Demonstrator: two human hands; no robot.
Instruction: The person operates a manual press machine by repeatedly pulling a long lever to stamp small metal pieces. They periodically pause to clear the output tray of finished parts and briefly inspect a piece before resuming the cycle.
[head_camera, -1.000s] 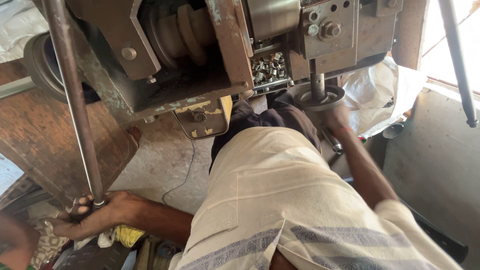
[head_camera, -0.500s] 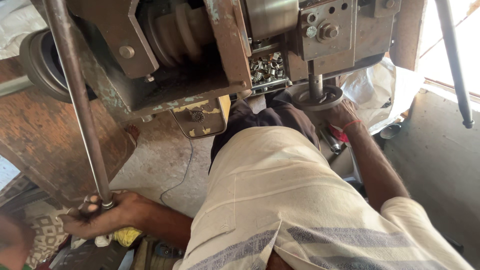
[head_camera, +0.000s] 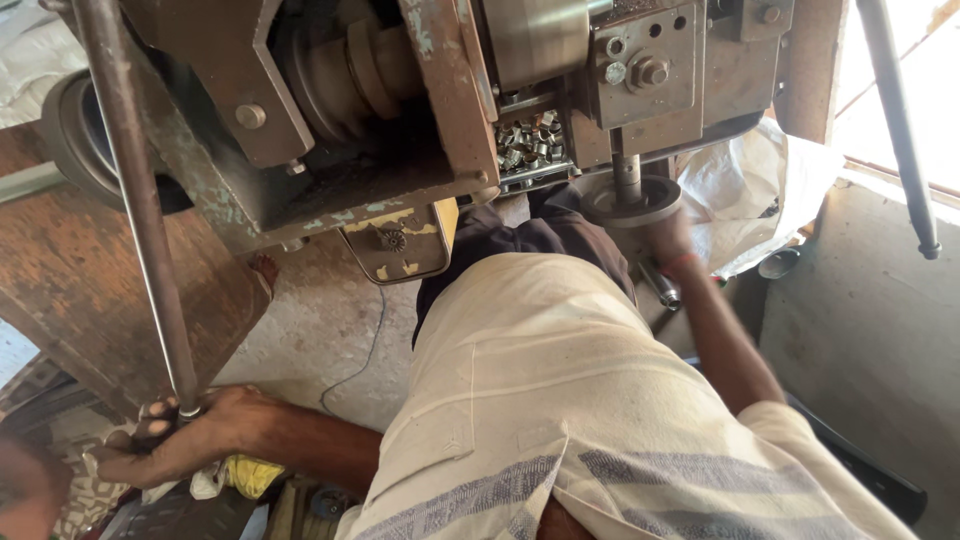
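Centrally, a tray (head_camera: 528, 150) set into the machine (head_camera: 380, 120) holds a heap of small shiny metal pieces (head_camera: 520, 145); count not readable. Machine body is brown, worn, with flaking pale paint, bolts and a stepped pulley (head_camera: 365, 65). It stands on a bare concrete floor (head_camera: 330, 330), a thin cable (head_camera: 365, 350) trailing across it. White sack (head_camera: 745, 195) lies at right beside a grey wall (head_camera: 880, 300); bright daylight comes in from the upper right. Hands well apart. Left hand (head_camera: 185, 435) is closed round the lower end of a rod (head_camera: 135, 210), a long grey steel bar running steeply up past the machine's left side. Right hand (head_camera: 668, 238) reaches up to a round handwheel (head_camera: 632, 200) under the machine head, touching its rim; blurred, so the grip cannot be told. Person's pale shirt (head_camera: 560, 400) fills the foreground.
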